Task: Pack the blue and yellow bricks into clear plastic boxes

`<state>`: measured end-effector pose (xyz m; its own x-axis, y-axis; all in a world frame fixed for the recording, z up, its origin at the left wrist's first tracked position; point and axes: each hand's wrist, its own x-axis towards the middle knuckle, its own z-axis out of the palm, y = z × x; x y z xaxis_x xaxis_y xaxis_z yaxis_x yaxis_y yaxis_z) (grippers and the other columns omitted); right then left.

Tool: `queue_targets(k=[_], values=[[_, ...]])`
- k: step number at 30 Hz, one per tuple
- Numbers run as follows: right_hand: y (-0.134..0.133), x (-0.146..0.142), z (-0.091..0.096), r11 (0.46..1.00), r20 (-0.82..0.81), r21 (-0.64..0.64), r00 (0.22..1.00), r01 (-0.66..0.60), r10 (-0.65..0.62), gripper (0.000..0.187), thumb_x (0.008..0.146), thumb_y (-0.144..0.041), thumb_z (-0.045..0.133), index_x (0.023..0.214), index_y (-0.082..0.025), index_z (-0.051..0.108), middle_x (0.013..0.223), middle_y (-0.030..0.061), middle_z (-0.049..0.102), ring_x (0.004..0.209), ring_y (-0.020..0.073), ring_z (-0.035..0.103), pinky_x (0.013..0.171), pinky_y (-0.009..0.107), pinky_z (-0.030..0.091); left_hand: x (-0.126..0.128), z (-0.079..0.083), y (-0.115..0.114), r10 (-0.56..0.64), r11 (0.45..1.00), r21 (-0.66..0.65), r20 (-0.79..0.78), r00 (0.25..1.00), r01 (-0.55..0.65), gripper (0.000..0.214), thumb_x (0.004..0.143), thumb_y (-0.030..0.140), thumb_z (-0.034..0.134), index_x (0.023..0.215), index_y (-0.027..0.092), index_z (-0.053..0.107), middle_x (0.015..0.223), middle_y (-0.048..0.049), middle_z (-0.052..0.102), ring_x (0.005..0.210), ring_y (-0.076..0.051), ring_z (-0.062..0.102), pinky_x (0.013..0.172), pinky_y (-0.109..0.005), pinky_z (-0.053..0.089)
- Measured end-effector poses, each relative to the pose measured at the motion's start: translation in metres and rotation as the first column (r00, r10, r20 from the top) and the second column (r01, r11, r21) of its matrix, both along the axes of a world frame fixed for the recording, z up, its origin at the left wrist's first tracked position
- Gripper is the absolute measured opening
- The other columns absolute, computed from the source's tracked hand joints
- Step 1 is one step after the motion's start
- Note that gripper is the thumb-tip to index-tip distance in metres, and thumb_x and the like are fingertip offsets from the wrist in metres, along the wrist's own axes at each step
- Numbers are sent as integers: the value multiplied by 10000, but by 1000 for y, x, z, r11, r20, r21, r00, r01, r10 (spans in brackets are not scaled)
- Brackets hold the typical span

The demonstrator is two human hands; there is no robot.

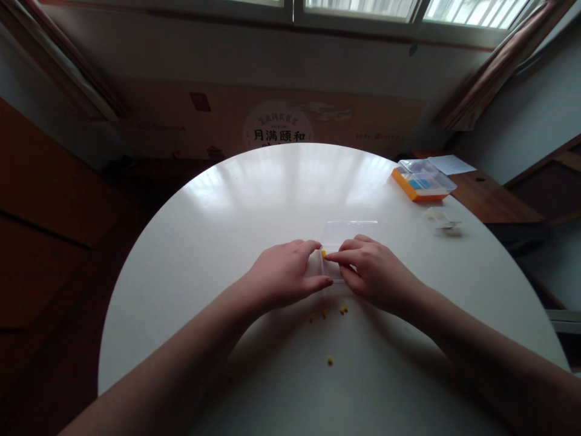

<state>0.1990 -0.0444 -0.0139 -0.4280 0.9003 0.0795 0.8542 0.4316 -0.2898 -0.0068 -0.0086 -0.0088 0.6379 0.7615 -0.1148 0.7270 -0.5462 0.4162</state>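
Observation:
A small clear plastic box (347,232) with its lid open lies in the middle of the round white table (254,206). My left hand (284,272) curls around the box's left end, thumb below and fingers above. My right hand (370,269) rests on its right side, index finger and thumb pinched together over a compartment where a small yellow piece (324,253) shows. Several tiny yellow pieces (324,315) lie loose on the table just below my hands, with one more (330,361) nearer to me.
An orange-based case with a clear lid (422,180) sits at the table's far right edge, and a small clear packet (443,220) lies below it. A wooden desk with paper (481,188) stands to the right. A printed cardboard sheet leans against the wall beyond.

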Motion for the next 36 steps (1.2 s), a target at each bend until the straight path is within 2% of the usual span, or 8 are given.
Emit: queue_targets(k=[9, 14, 22, 36], values=[[-2, -1, 1, 1000, -13, -9, 1000, 12, -12, 331, 872, -186, 492, 1113, -269, 703, 952, 21, 671, 893, 140, 543, 851, 270, 416, 0, 1, 0, -4, 1000, 0, -2, 1000, 4, 577, 819, 626, 511, 1257, 250, 532, 1228, -51, 626, 1029, -264, 607, 823, -340, 462], [-2, 2, -2, 999, -35, 45, 999, 29, -28, 357, 851, -160, 492, 1122, -271, 695, 983, -1, 670, 906, 135, 549, 870, 268, 431, 0, 1, 0, 1, 1000, 16, -4, 1000, -1, 602, 812, 631, 524, 1276, 247, 522, 1233, -44, 627, 1032, -259, 605, 826, -337, 465], [-1, 2, -1, 999, -11, 34, 1000, 29, -28, 296, 846, -174, 517, 1030, -272, 727, 947, -16, 680, 883, 134, 560, 853, 273, 430, 0, 1, -2, 5, 1000, 19, 3, 1000, -5, 585, 808, 632, 530, 1256, 256, 534, 1207, -32, 641, 999, -253, 619, 799, -340, 475], [1, -1, -3, 999, 18, 49, 1000, 14, -15, 283, 872, -215, 518, 1056, -274, 725, 916, 20, 675, 841, 131, 537, 824, 276, 386, 2, 1, 0, 1, 1000, 31, -3, 1000, -1, 577, 812, 617, 529, 1256, 248, 530, 1212, -44, 639, 1019, -262, 617, 803, -345, 469]])
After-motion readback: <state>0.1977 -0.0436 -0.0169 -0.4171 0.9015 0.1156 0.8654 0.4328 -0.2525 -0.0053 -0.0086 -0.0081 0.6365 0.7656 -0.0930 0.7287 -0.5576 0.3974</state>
